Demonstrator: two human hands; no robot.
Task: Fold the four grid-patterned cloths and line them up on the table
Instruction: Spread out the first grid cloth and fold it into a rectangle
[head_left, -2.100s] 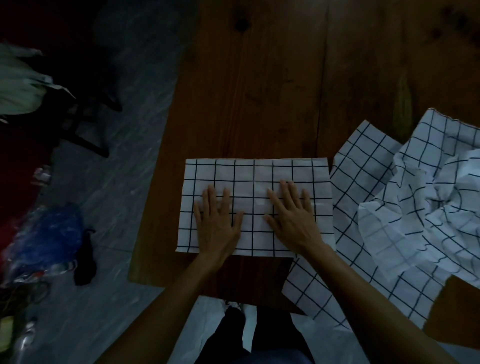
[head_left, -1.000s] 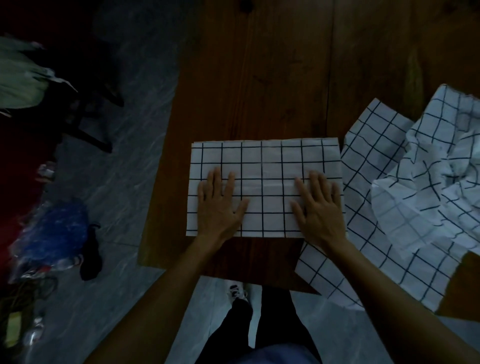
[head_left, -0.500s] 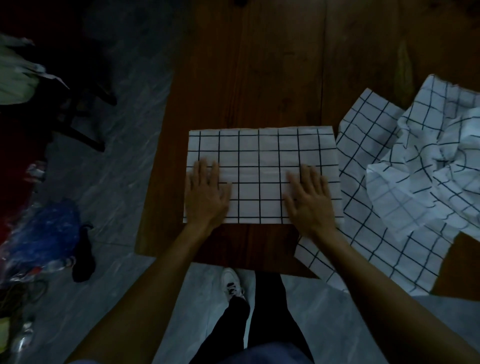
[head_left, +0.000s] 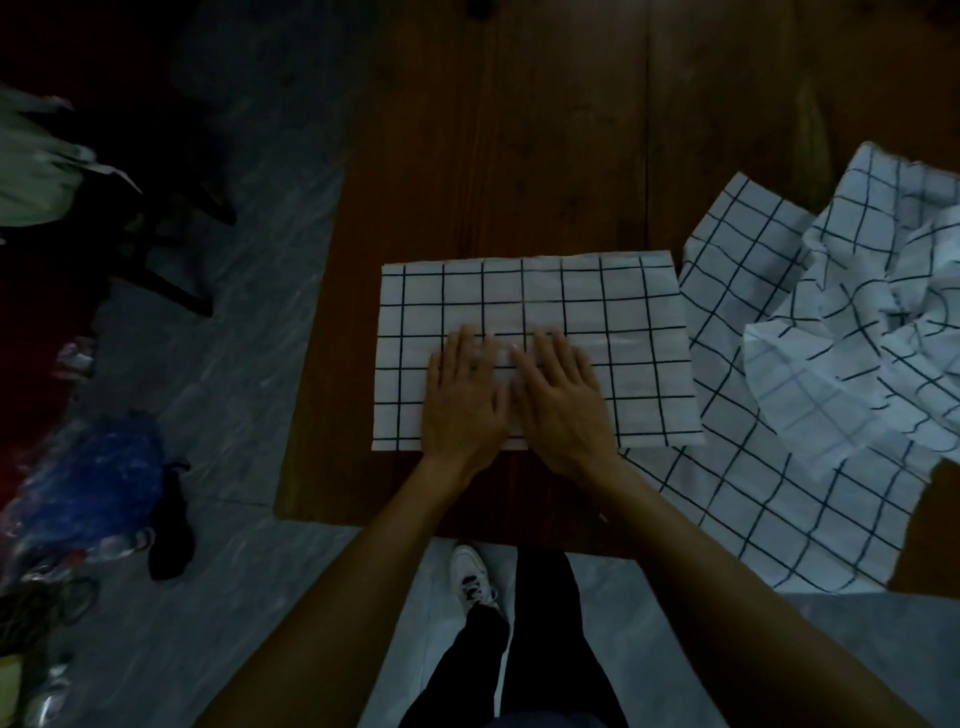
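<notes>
Dim room, grey marbled floor (head_left: 218, 395), dark wooden bench (head_left: 519, 156) seen from above. One grid cloth, folded into a flat rectangle (head_left: 530, 296), lies near the bench's front-left corner. Left hand (head_left: 462, 400) and right hand (head_left: 563, 400) are both flat on it, side by side at its lower middle, thumbs almost touching. Fingers straight and spread, released, pressing down, gripping nothing.

Step in hand, my read: smoothing the first cloth after a fold. It looks like a half-fold only, so the next move likely calls for pinching one short edge or both its corners and bringing it over to the other side, then flattening again. The right edge of the folded cloth overlaps the flat cloth beside it, so watch for dragging that one along.

Counts: one folded cloth under the hands. One cloth spread flat (head_left: 737, 499) to the right, hanging over the front edge of the bench. One crumpled heap (head_left: 857, 332) on top of it at far right, could be one cloth or two, cannot tell. Four are not separately visible. None lined up yet.

Floor clutter at left: blue bag (head_left: 98, 467), dark chair legs (head_left: 171, 249).
</notes>
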